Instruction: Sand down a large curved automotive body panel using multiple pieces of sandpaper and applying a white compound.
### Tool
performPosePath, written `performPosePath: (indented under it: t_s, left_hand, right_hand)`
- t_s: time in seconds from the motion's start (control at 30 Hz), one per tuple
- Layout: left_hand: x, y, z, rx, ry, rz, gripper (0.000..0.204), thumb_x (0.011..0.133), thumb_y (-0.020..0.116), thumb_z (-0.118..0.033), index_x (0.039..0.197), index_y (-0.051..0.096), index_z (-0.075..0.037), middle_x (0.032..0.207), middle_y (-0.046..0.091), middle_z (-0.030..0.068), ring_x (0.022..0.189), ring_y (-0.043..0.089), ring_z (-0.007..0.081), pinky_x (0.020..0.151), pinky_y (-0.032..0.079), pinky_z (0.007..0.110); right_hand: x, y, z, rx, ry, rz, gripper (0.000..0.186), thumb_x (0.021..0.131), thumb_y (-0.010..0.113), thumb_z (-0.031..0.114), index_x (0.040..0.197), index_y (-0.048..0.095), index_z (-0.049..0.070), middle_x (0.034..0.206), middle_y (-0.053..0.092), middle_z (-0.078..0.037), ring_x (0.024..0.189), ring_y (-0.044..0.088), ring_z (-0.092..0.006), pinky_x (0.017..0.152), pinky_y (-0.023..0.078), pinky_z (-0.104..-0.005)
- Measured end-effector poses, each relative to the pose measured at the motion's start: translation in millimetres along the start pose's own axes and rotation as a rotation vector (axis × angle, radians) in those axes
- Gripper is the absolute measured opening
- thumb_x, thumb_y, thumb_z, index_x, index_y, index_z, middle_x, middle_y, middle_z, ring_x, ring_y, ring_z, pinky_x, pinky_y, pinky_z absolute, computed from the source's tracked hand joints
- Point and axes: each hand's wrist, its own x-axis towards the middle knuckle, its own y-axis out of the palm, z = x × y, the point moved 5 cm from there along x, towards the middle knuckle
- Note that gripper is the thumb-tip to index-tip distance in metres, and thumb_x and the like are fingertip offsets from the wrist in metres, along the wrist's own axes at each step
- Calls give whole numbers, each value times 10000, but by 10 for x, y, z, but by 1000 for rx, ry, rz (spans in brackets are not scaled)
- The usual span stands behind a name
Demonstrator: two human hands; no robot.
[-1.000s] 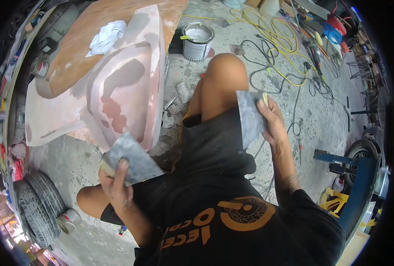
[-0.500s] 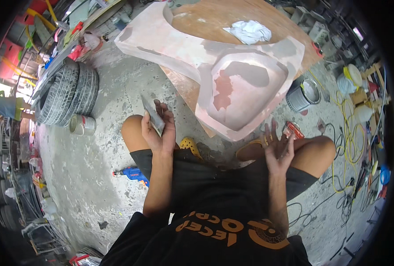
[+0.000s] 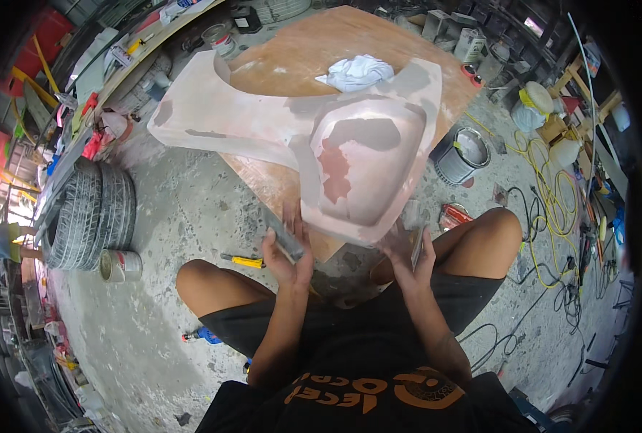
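A flat grey rectangular piece (image 3: 285, 239), like a putty spreader or sanding pad, is gripped along its edges by my left hand (image 3: 291, 265). My right hand (image 3: 409, 268) has its fingers around a thin, flat greyish piece (image 3: 417, 247) seen nearly edge-on; its kind is unclear. Both hands are just short of the near end of a large moulded panel (image 3: 263, 119), pale pink with grey and reddish filler patches. The right fingertips lie close to its lower edge; whether they touch it I cannot tell.
The panel rests on a brown board (image 3: 306, 36) with a white cloth (image 3: 357, 73). Around me are tyres (image 3: 90, 213), an open can (image 3: 462, 159), a smaller can (image 3: 121, 266), a yellow-handled tool (image 3: 245, 260), a crushed red can (image 3: 454, 216) and loose cables (image 3: 541, 187).
The view has shifted, placing the panel lower and farther left. My hands have come closer together near the panel. A thin piece now shows in my right hand, whose fingers were spread before.
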Motion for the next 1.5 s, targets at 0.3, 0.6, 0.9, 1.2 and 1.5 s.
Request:
performPosePath:
  t_s: [0.3,0.6,0.9,1.2,1.5]
  left_hand:
    - [705,551,460,-113,-61,118,677,883,627,-223,1489,371,-64,1465,488,135,1343,468,325,1019,448,376]
    - [-210,186,-407,518,-104,-22,384,920,678,-141,1264,567,-9,1134,649,80,1032,634,197,910,497,323]
    - [-224,183,-600,700,-112,81,273,835,752,-9,1078,627,-4,935,678,40,816,636,125,776,504,269]
    - [-180,751,-519,1486,322,642,263,923,597,52,1173,627,-23,1042,652,92,925,630,183,831,482,276]
    - [-118,738,-437,1073,88,512,303,940,575,25,1238,617,-8,1155,663,97,1036,636,207,903,501,336]
  right_hand:
    - [771,389,953,-57,-394,-171,538,994,538,436,1444,418,166,1490,408,-163,1436,294,-400,1127,260,-666]
    - [-440,315,128,-461,38,-270,418,1004,600,290,1315,558,14,1206,650,-68,1104,633,-177,955,509,-327]
    - [-271,554,-243,-628,223,-162,292,921,722,167,1162,618,40,1056,675,-38,988,643,-124,844,530,-294]
    - [-78,655,-43,-1005,81,-115,207,903,739,169,1032,689,15,954,684,-17,862,602,-94,806,471,-259]
    - [-155,798,-55,-941,31,-104,244,938,699,186,1076,672,-13,1003,687,-43,916,621,-103,804,485,-261]
